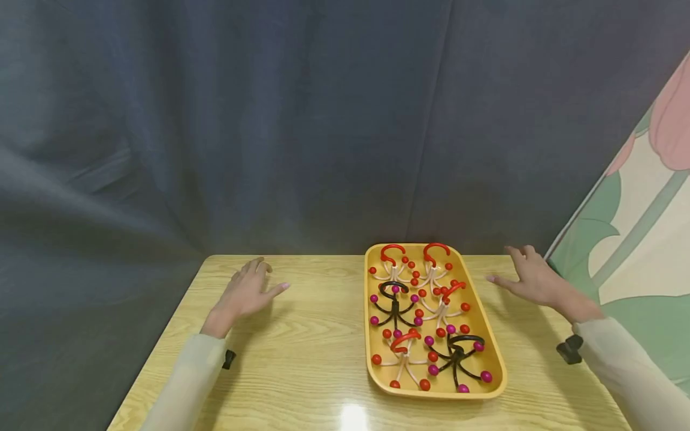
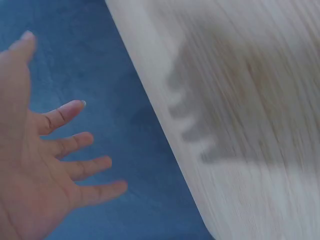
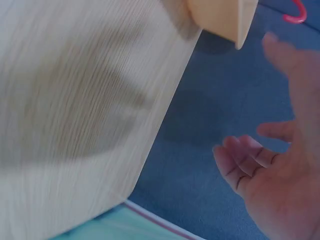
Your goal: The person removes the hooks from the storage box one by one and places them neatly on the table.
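My left hand [image 1: 245, 293] hovers over the left part of the table, fingers spread and holding nothing. In the left wrist view, the left palm [image 2: 30, 185] shows with fingers and thumb apart. To the right of the tray hangs my right hand [image 1: 536, 280], also empty, its thumb toward the tray's edge. The right wrist view shows that palm [image 3: 285, 195] with loosely bent fingers. Between the hands, nearer the right, stands a yellow tray [image 1: 436, 395]. It holds several white-legged pieces with red hooks [image 1: 400, 344] and red balls, and two black hooked pieces [image 1: 457, 354] with magenta balls.
The light wooden table [image 1: 307, 335] has its far edge close to a dark blue-grey curtain [image 1: 302, 131]. A flower-patterned cloth [image 1: 641, 227] hangs at the right. Black straps or clips show at both wrists [image 1: 569, 349].
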`<state>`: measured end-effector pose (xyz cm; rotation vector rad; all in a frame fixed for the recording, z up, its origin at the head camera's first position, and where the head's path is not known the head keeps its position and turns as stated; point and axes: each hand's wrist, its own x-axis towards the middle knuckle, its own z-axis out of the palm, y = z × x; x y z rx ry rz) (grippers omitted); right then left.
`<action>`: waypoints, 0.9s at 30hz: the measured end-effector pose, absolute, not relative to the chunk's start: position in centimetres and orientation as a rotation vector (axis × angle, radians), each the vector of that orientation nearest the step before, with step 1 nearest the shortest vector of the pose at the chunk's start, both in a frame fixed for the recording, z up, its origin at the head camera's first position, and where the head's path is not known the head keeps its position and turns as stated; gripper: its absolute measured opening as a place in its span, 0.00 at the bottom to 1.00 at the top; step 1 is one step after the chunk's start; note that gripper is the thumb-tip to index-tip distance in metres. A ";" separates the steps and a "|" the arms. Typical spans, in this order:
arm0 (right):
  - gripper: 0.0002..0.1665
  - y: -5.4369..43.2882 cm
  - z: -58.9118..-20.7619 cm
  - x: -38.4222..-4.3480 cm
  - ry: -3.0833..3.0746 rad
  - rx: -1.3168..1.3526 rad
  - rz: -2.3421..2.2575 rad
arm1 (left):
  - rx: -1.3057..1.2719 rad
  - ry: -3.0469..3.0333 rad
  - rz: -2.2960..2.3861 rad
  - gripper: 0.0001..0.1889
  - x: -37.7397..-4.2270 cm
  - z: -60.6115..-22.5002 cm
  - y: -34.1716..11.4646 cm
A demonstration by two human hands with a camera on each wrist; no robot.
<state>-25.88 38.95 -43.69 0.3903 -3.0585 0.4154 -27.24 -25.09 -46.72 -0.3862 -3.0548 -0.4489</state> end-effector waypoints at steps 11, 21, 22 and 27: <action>0.35 37.0 -43.5 -25.2 -2.998 0.321 0.636 | -0.530 -2.924 -0.849 0.20 -26.3 -45.5 -22.4; 0.31 35.2 -43.8 -24.6 -2.995 0.096 1.401 | -0.548 -2.897 -1.228 0.10 -24.5 -44.4 -18.6; 0.32 35.1 -43.9 -24.6 -2.999 0.077 1.434 | -0.551 -2.897 -1.255 0.11 -24.3 -44.3 -18.2; 0.33 34.5 -44.3 -24.5 -3.034 -0.007 1.536 | -0.633 -2.899 -1.360 0.11 -23.4 -44.2 -16.3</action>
